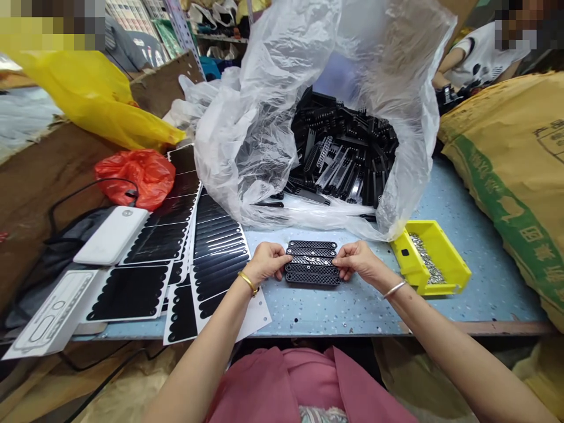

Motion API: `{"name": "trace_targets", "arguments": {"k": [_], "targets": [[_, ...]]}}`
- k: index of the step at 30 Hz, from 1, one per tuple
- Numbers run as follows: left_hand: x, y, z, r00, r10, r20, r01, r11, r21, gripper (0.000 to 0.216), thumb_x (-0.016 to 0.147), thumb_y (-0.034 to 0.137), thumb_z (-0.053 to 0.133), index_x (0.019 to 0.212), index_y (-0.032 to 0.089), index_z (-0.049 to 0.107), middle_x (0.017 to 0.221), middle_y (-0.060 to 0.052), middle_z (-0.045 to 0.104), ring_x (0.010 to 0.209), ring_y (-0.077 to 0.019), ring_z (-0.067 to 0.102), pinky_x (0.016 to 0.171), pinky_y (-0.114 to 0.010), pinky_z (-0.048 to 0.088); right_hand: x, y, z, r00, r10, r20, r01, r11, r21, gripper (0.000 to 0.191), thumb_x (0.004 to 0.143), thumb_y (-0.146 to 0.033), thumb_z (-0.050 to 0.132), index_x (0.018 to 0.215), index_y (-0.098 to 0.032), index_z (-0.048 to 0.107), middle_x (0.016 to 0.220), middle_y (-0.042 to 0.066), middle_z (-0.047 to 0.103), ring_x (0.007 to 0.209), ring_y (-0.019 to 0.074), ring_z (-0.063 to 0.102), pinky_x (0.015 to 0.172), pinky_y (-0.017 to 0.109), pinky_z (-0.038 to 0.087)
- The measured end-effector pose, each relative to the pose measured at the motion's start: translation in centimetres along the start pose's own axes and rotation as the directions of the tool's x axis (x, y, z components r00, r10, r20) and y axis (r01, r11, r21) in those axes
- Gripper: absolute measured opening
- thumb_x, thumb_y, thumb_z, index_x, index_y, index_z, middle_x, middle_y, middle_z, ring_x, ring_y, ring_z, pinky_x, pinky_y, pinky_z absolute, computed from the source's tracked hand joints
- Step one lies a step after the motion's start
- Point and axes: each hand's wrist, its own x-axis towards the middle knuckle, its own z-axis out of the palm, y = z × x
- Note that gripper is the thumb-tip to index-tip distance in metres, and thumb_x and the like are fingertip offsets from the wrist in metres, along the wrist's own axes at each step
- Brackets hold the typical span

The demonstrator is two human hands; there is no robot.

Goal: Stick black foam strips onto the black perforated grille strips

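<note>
The black strips [312,275] are matt plastic, the bag [259,155] crinkly, glossy film, the bin [450,252] smooth plastic; its shiny bits [425,258], from here, seem metal.

We see a blue speckled bench [365,308], brown along its near right edge; at far left stand a brown partition [158,81] and a perforated post [178,26], with a loaded shelf [220,39] beyond.

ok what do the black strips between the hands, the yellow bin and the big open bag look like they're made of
Black strips: probably molded plastic, fairly matte, judging by the regular lattice pattern. Yellow bin: likely rigid plastic, smooth, with stiff, evenly colored walls. Open bag: apparently thin plastic film, translucent and softly shiny, with crumpled folds.
</note>
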Motion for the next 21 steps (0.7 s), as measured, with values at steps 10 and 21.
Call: {"name": "trace_targets", "arguments": {"k": [10, 21], "targets": [[0.02, 1.08, -0.31, 0.996, -0.061, 0.07, 0.057, 0.996, 0.067, 0.023, 0.082, 0.018, 0.054, 0.059, 0.015, 0.052, 0.042, 0.003, 0.055, 0.032, -0.0092, 0.055, 0.031, -0.014, 0.027, -0.14, -0.21, 0.14, 1.0, 0.006, -0.019, -0.005, 1.0, 0.022, 0.033, 0.048, -0.035, 0.085, 0.053, -0.015, 0.059, 0.041, 0.003, 0.062, 0.035, 0.0143, 0.059, 0.033, 0.02, 0.047], [-0.46, 0.83, -0.15, 0.999, -0.03, 0.011, 0.027, 0.981, 0.193, 0.025, 0.085, 0.027, 0.053, 0.063, 0.016, 0.053, 0.047, 0.001, 0.056, 0.038, -0.011, 0.056, 0.038, -0.019, 0.032, -0.21, 0.11, 0.11, 1.0, -0.001, -0.019, 0.001, 1.0, 0.013, 0.034, 0.051, -0.038, 0.084, 0.055, -0.015, 0.059, 0.042, 0.002, 0.062, 0.036, 0.0135, 0.059, 0.034, 0.02, 0.047]]}}
